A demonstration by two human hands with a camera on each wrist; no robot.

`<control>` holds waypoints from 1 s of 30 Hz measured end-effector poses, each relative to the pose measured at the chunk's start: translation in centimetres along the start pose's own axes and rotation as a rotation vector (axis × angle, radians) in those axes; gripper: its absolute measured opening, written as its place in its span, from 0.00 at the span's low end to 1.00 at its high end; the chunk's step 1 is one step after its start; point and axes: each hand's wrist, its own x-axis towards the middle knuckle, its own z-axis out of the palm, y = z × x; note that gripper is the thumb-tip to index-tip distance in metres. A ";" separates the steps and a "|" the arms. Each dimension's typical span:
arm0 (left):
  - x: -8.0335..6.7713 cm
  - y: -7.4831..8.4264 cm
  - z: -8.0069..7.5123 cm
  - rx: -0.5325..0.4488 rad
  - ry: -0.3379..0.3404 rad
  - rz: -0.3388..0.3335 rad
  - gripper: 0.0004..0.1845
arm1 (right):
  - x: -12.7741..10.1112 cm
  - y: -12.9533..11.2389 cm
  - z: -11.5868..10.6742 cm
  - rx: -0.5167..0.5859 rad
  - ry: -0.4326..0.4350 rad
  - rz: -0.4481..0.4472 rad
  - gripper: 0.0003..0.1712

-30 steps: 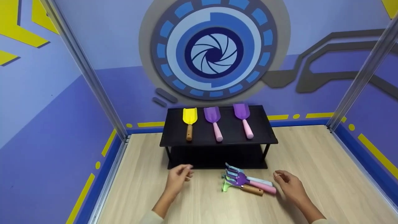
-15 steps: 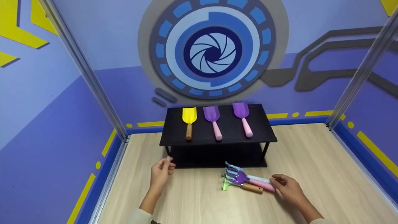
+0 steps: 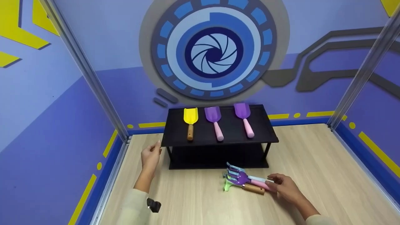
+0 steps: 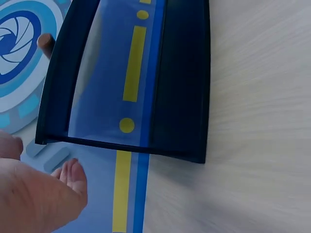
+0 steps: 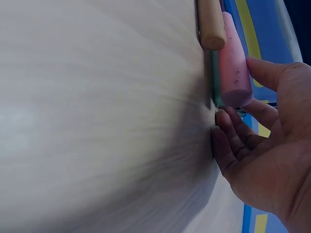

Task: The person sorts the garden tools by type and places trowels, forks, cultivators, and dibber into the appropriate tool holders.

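Observation:
My right hand (image 3: 286, 187) holds the pink handle (image 5: 235, 73) of a purple hand rake (image 3: 242, 179), thumb against one side and index finger behind it. Its other fingers curl close over the table. The purple rake lies on top of a green rake with a wooden handle (image 3: 253, 188) and a rake with a light blue handle (image 3: 257, 178), tines pointing left. At the left front corner of a black two-tier rack (image 3: 200, 139), my left hand (image 3: 150, 159) reaches up with nothing in its grasp; thumb and fingers stand apart in the left wrist view.
On the rack's top lie a yellow shovel (image 3: 190, 116) with a wooden handle and two purple shovels (image 3: 212, 114) with pink handles. The rack stands near the patterned back wall (image 3: 125, 90). Metal posts (image 3: 84, 67) frame the wooden table (image 3: 187, 200).
My left hand has moved left and forward from in front of the rack to its corner. My right hand has moved left onto the rake handles. The rakes and shovels have stayed in place.

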 end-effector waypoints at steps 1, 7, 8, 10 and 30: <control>0.3 0.2 0.1 0.005 -0.011 -0.014 0.32 | 0.0 0.0 0.0 0.004 -0.012 -0.003 0.26; 1.5 0.8 0.9 -0.035 -0.049 -0.052 0.33 | 0.2 -0.2 -0.1 -0.015 -0.055 0.002 0.25; 1.7 0.8 1.0 -0.047 -0.049 -0.051 0.33 | 0.2 -0.3 -0.1 -0.020 -0.058 0.002 0.24; 1.9 1.0 1.3 -0.067 -0.038 -0.043 0.32 | 0.3 -0.4 0.0 -0.037 -0.064 -0.008 0.23; 2.7 0.6 1.8 -0.088 0.021 0.040 0.22 | 1.2 -0.1 -0.3 0.049 -0.143 -0.015 0.19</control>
